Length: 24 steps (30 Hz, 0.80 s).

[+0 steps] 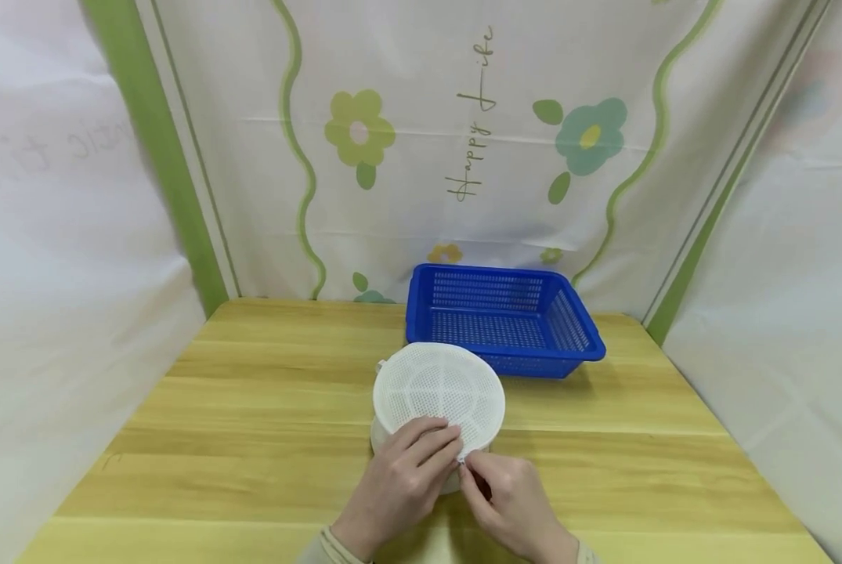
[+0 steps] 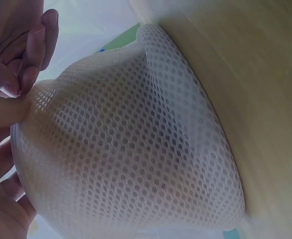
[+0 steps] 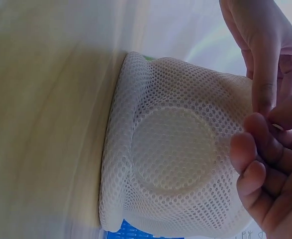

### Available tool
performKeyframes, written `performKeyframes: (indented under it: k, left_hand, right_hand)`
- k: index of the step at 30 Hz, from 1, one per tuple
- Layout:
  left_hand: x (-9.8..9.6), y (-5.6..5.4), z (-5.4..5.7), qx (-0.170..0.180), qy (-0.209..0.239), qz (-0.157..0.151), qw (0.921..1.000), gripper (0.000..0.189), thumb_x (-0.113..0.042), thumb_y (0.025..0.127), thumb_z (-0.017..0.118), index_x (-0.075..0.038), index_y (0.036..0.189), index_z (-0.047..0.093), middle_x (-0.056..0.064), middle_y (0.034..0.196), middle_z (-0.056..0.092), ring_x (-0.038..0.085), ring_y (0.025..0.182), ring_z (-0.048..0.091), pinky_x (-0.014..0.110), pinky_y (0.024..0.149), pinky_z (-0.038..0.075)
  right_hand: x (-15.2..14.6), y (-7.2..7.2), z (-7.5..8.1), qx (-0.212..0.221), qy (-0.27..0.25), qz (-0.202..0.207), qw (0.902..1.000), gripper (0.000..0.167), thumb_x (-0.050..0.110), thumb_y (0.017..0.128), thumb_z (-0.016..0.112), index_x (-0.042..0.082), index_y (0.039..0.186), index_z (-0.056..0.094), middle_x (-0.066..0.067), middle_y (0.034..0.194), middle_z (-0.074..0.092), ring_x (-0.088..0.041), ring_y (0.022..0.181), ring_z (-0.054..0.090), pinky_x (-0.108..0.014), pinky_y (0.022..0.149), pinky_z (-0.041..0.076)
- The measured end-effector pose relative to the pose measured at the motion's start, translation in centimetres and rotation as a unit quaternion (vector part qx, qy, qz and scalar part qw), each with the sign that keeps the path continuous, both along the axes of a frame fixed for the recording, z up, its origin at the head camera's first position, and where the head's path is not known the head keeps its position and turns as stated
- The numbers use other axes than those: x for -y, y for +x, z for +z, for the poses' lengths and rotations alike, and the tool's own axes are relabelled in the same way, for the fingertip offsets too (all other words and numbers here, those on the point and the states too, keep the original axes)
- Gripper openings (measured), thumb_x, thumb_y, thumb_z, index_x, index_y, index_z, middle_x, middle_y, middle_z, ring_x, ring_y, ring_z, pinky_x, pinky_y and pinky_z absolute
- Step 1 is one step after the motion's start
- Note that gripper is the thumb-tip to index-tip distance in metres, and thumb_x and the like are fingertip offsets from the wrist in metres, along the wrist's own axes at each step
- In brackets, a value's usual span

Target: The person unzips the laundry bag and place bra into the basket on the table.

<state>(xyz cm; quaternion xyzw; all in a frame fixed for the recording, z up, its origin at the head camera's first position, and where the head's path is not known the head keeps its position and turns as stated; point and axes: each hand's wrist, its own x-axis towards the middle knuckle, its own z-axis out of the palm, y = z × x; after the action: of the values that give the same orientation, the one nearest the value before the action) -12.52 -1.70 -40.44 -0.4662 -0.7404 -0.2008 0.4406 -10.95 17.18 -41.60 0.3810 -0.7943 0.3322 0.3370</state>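
A round white mesh laundry bag [image 1: 438, 384] stands on the table with its flat lid up; its mesh side [image 2: 131, 134] has a fold near the base. My left hand [image 1: 401, 478] grips the near rim, fingers over the lid and thumb [image 2: 9, 110] at the side. Just to its right, my right hand [image 1: 512, 497] pinches a small pale piece at the rim, apparently the zipper pull, between thumb and curled forefinger. The fingertips mostly hide that piece. A round ring shape [image 3: 173, 148] shows on the bag's side in the right wrist view.
Behind the bag, slightly right, sits a blue plastic basket [image 1: 494, 348] with slotted walls. The wooden table [image 1: 251, 439] runs back to a printed cloth wall [image 1: 428, 211], and white cloth also hangs along both sides.
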Motion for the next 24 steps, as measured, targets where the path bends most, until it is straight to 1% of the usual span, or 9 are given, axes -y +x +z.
performKeyframes:
  k: [4, 12, 18, 24]
  left_hand:
    - [0.07, 0.00, 0.00, -0.007, -0.006, 0.000, 1.0000, 0.024, -0.010, 0.100, 0.052, -0.002, 0.104, 0.074, 0.010, 0.110, 0.070, 0.027, 0.107, 0.062, 0.037, 0.098, 0.050]
    - [0.00, -0.01, 0.04, -0.019, -0.001, -0.006, 0.9998, 0.021, -0.011, 0.099, 0.055, -0.001, 0.100, 0.075, 0.009, 0.105, 0.071, 0.027, 0.105, 0.064, 0.037, 0.097, 0.050]
    - [-0.07, 0.13, 0.06, -0.014, 0.006, -0.003, 0.9999, 0.021, -0.011, 0.099, 0.055, 0.000, 0.096, 0.073, 0.010, 0.104, 0.071, 0.026, 0.103, 0.065, 0.037, 0.095, 0.051]
    - [-0.15, 0.23, 0.14, -0.008, 0.008, 0.002, 0.9999, 0.022, -0.011, 0.101, 0.053, -0.001, 0.092, 0.071, 0.009, 0.103, 0.071, 0.025, 0.103, 0.065, 0.036, 0.095, 0.051]
  right_hand:
    - [0.14, -0.05, -0.17, -0.002, -0.001, 0.004, 1.0000, 0.032, 0.000, 0.081, 0.063, 0.023, 0.068, 0.044, 0.016, 0.058, 0.035, 0.010, 0.052, 0.028, -0.003, 0.043, 0.021]
    - [0.04, 0.01, -0.29, -0.007, 0.008, -0.020, 0.9997, 0.034, 0.003, 0.078, 0.061, 0.024, 0.064, 0.038, 0.018, 0.057, 0.031, 0.010, 0.050, 0.024, -0.005, 0.041, 0.017]
    - [0.02, 0.05, -0.28, -0.007, 0.016, -0.029, 0.9994, 0.034, 0.004, 0.078, 0.059, 0.024, 0.063, 0.036, 0.018, 0.058, 0.030, 0.010, 0.050, 0.024, -0.005, 0.041, 0.016]
    - [0.02, -0.08, -0.33, -0.020, 0.002, -0.030, 0.9994, 0.034, 0.004, 0.076, 0.059, 0.024, 0.062, 0.036, 0.018, 0.058, 0.029, 0.011, 0.051, 0.023, -0.004, 0.041, 0.015]
